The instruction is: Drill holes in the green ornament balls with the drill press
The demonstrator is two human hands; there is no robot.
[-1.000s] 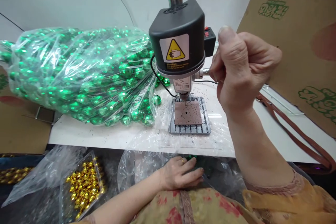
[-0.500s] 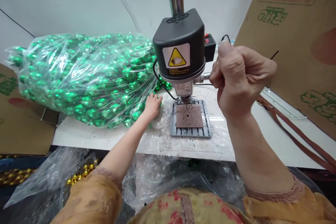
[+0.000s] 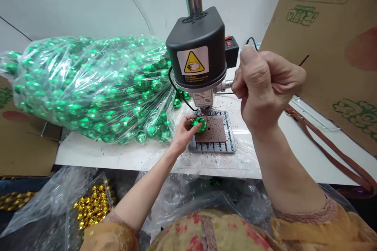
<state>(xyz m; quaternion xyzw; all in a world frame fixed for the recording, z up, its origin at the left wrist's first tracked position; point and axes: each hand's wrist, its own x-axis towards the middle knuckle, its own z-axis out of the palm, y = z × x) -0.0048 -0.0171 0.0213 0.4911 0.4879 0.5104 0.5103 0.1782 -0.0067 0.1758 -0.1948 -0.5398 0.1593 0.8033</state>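
1. Holding a shiny green faceted ball [image 3: 202, 123], our left hand [image 3: 183, 135] has thumb and fingers closed around its left side.
2. We see this ball over the flat brown square plate [image 3: 216, 135], just left of the small dark hole [image 3: 209, 128] in it; whether it touches the plate, we cannot tell.
3. Beneath that plate we have a grey slotted metal base [image 3: 231, 148], sprinkled with dark shavings.
4. Right above stands the black-housed bench drill [image 3: 216, 35], its chuck [image 3: 205, 110] near the ball; on its front we read a yellow triangular warning label [image 3: 193, 62].
5. Our right hand [image 3: 262, 90] is clenched in a fist on the silvery metal lever [image 3: 229, 83] at the drill's right side; the lever's outer end is hidden by our fingers.
6. To the left of the drill we find a large clear plastic bag [image 3: 97, 90] packed with similar green balls, lying on the white tabletop [image 3: 97, 155].
7. Below the table's edge, at our left, a clear plastic tray [image 3: 68, 223] holds small shiny gold beads [image 3: 93, 206].
8. On our right, a brown strap [image 3: 324, 141] lies on the tabletop, beside a large brown cardboard box [image 3: 330, 59] printed in green and red.
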